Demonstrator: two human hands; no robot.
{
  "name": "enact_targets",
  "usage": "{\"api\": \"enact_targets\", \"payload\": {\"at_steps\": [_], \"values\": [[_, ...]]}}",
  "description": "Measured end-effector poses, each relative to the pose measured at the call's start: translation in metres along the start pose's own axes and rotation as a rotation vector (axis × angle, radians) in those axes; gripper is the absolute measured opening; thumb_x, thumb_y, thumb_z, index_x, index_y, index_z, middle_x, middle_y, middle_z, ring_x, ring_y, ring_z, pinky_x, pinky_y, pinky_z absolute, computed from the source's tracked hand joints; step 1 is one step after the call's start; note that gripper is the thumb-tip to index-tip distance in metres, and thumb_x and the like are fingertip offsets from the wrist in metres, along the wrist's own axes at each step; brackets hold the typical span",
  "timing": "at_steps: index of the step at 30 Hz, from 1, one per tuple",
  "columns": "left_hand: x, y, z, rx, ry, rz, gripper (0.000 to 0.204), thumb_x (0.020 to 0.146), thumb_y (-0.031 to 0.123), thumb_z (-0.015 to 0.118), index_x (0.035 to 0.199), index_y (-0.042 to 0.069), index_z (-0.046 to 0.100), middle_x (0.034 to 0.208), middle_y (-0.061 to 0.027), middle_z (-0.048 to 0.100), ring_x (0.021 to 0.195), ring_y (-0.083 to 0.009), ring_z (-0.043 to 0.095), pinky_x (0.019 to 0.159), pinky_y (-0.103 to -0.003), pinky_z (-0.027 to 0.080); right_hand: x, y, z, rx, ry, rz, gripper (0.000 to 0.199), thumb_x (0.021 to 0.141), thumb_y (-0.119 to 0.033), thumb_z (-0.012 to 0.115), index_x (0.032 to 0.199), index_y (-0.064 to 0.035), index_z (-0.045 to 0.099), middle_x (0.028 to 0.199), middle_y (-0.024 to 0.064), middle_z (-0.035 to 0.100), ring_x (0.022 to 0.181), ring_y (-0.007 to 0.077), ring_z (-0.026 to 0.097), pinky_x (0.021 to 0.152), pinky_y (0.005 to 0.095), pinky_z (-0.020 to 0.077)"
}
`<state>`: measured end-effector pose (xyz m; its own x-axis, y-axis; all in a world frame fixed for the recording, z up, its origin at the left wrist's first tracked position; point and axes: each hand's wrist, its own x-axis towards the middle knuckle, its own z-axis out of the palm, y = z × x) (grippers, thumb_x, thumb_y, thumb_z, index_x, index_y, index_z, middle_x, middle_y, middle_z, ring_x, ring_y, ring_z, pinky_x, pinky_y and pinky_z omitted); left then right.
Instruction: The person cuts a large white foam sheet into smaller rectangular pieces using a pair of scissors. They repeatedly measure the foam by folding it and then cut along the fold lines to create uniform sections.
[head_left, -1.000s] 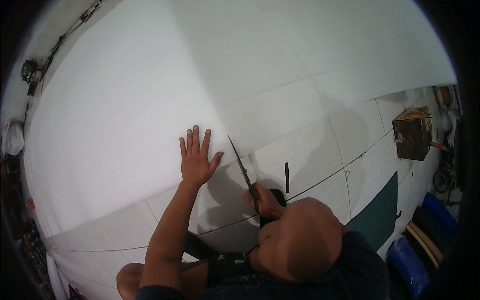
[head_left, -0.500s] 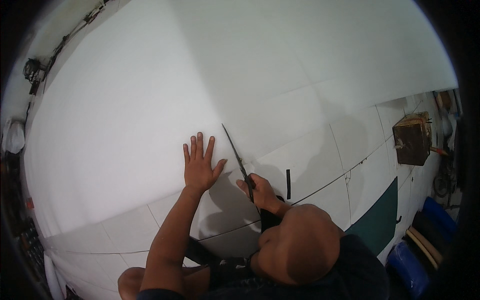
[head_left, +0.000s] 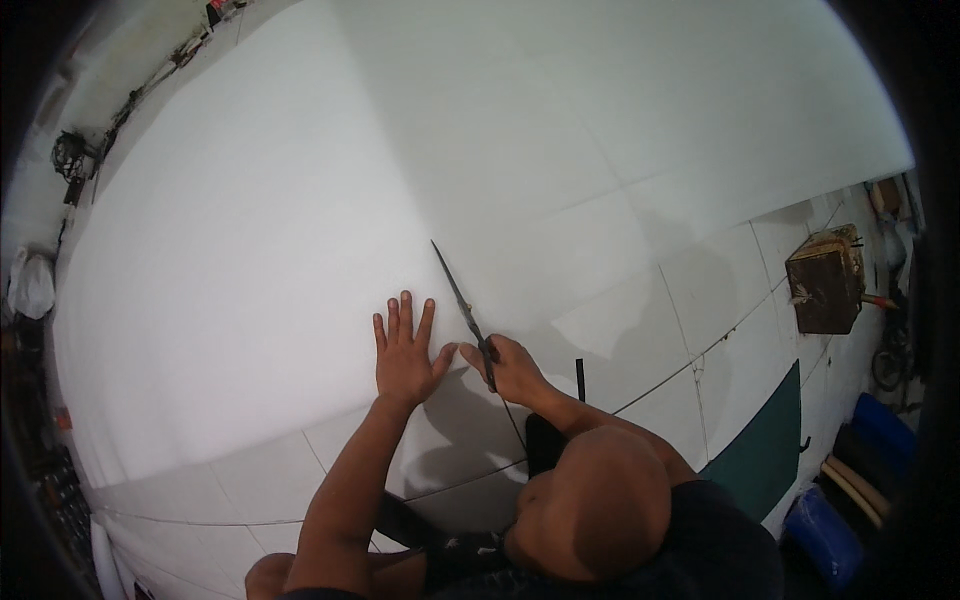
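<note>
A wide white sheet of thin material covers much of the floor, its near edge running just below my hands. My left hand lies flat on the sheet close to that edge, fingers spread. To its right, my right hand grips long dark scissors by the handles. The blades point up and slightly left over the sheet and look almost closed. My right thumb is close to my left thumb. Whether the lower blade is under the sheet, I cannot tell.
White floor tiles show along the near side. A short black strip and a dark green sheet lie at right. Farther right stand a worn brown box and several rolls, including a blue one.
My right hand and the scissors have moved slightly up and left, toward my left hand. My left hand has shifted a little down and right, still spread flat.
</note>
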<state>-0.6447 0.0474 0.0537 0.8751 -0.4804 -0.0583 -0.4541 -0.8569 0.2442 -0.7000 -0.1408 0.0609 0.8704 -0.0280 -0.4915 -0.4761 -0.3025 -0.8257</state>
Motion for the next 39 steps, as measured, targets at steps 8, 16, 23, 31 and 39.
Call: {"api": "enact_targets", "payload": {"at_steps": [8,16,23,31,39], "values": [[0.001,0.003,-0.001,0.014,-0.025,0.001,0.077,0.092,0.053,0.054,0.154,0.013,0.033,0.160,-0.0232,0.021,0.148,-0.0411,0.018,0.119,-0.058,0.010,0.056,-0.014,0.004,0.076,0.029,-0.032,0.062,0.088,-0.065,0.062,0.068,-0.0085,0.048,0.055,0.0013,0.047,0.045,0.0112,0.046,0.044,0.0274,0.0388],[0.002,0.001,-0.005,0.021,-0.038,0.000,0.078,0.092,0.053,0.055,0.153,0.013,0.033,0.159,-0.0247,0.022,0.148,-0.0417,0.018,0.119,-0.058,0.009,0.059,-0.036,0.002,0.058,0.020,-0.025,0.067,0.087,-0.067,0.061,0.068,-0.0040,0.052,0.059,0.0059,0.051,0.057,0.0165,0.053,0.054,0.0322,0.0439],[0.004,0.004,-0.003,0.006,-0.009,0.005,0.078,0.091,0.054,0.056,0.153,0.011,0.034,0.159,-0.0251,0.022,0.148,-0.0427,0.018,0.119,-0.059,0.008,0.074,-0.061,-0.003,-0.024,0.005,0.044,0.082,0.085,-0.076,0.053,0.086,0.0056,0.061,0.076,0.0170,0.062,0.077,0.0288,0.063,0.070,0.0396,0.0484],[0.003,0.002,-0.004,0.020,-0.071,0.014,0.079,0.093,0.053,0.053,0.154,0.009,0.030,0.159,-0.0274,0.017,0.148,-0.0461,0.014,0.118,-0.060,0.008,0.109,-0.079,-0.011,-0.072,0.016,0.023,0.076,0.086,-0.072,0.057,0.077,0.0035,0.062,0.069,0.0163,0.061,0.071,0.0263,0.062,0.067,0.0410,0.0487],[0.000,-0.001,-0.008,0.002,-0.081,-0.004,0.077,0.093,0.052,0.054,0.153,0.009,0.033,0.160,-0.0271,0.016,0.148,-0.0460,0.014,0.118,-0.060,0.006,0.131,-0.082,-0.008,-0.044,0.028,-0.096,0.076,0.085,-0.073,0.056,0.075,0.0018,0.060,0.075,0.0201,0.066,0.078,0.0338,0.066,0.072,0.0446,0.0497]]}}
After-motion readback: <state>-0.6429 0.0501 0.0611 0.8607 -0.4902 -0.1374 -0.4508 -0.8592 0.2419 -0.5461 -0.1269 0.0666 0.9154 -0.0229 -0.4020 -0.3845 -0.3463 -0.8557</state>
